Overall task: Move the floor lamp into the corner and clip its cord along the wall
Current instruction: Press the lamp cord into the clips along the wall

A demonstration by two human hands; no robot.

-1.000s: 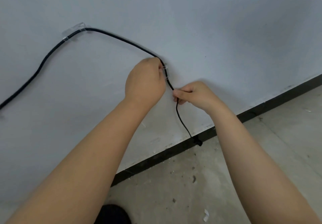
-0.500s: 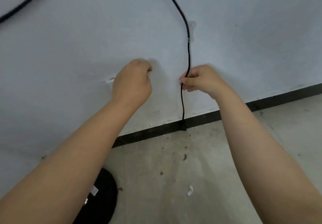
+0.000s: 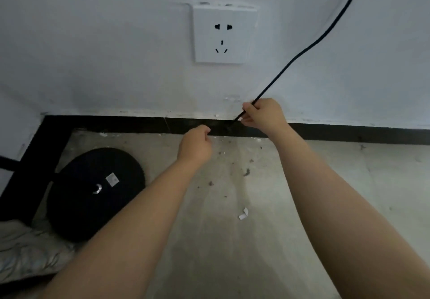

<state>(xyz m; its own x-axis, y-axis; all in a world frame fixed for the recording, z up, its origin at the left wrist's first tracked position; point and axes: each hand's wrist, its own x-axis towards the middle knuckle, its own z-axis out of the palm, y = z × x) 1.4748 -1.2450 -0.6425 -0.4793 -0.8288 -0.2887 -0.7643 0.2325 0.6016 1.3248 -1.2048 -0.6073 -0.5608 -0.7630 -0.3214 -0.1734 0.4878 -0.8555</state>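
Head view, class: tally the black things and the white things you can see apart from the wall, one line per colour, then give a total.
Black: 3, cord, lamp base, skirting
White: 2, socket, paper scrap
Total: 5

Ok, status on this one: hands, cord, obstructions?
Right hand pinching black cord near baseboard. Left hand closed, empty. Wall socket unplugged. No obstructions.

White socket [image 3: 224,33] on the wall [image 3: 97,49], empty, above a black skirting [image 3: 349,132] running along the foot and turning the corner at left. Grey concrete floor [image 3: 232,252], dusty, strewn with dark bits [image 3: 246,171] near the skirting, one white paper scrap [image 3: 243,213] lying further out. Pale crumpled cloth [image 3: 25,249] at the lower left edge.
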